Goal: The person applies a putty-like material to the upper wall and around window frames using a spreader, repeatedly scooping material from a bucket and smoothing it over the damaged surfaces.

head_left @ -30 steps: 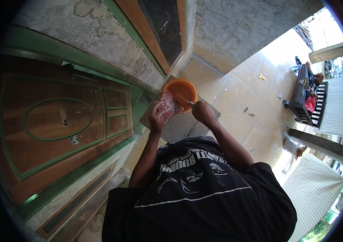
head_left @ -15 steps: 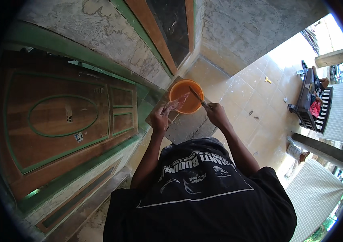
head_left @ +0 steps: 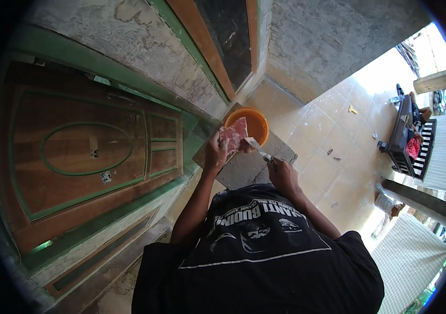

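Note:
My left hand (head_left: pixel 215 153) is closed on a flat pinkish-red plate (head_left: pixel 235 132) smeared with white paste, its broad face turned up. Against the plate's lower right edge lies the pale, coated blade of a putty knife (head_left: pixel 255 144). Its handle is wrapped in the fingers of my right hand (head_left: pixel 283 175). Just beyond both tools stands an orange bucket (head_left: pixel 266 125), partly covered by the plate. What the bucket holds is hard to make out.
Beneath the bucket is a grey slab (head_left: pixel 244 170). A brown door with green trim (head_left: pixel 84 152) lies left, a rough plastered wall (head_left: pixel 327 42) ahead. On the tiled floor (head_left: pixel 322 136) rests a yellow tool (head_left: pixel 353 110). A dark bench (head_left: pixel 409 131) with a person on it stands right.
My left hand has turned the red plate from edge-on to face-up. The putty knife has come out of the bucket, down to the plate's edge, its blade now showing its pale flat side.

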Available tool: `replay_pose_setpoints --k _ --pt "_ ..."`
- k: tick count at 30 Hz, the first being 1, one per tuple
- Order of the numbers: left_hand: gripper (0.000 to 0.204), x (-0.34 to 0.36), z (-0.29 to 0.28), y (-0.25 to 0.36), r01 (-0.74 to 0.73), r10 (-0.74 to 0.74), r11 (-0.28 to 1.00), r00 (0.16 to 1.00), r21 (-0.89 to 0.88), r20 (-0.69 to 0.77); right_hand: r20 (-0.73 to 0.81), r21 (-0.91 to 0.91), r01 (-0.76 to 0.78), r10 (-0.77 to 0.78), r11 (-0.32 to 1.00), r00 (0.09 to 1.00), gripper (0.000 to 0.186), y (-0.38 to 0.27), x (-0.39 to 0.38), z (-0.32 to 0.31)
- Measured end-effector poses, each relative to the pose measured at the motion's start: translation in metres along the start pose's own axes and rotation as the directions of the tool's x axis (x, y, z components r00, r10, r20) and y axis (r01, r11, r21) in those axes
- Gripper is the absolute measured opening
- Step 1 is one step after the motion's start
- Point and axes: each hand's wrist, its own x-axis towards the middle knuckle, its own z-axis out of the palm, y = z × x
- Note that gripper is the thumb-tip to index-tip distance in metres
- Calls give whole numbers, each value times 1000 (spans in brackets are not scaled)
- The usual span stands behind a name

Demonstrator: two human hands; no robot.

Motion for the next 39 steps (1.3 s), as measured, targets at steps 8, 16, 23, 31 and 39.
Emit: replay_pose_setpoints --k 8,16,23,31,39 --pt "25 -16 -21 22 -7 8 977 1000 211 -3 -81 50 25 -21 998 997 27 -1 48 -2" --pt "29 -30 -6 29 16 -10 988 999 156 -38 23 68 120 -121 990 992 24 -13 13 7" --pt "31 -32 -17 39 -11 25 983 997 185 -69 25 0 271 -271 963 962 29 5 29 12" --pt "20 -43 -52 30 83 -45 992 940 100 -338 90 -201 232 -218 952 972 16 -28 119 31" --pt "20 -56 -57 26 133 -156 987 936 -91 -316 195 -448 340 -281 827 940 16 -33 163 78"
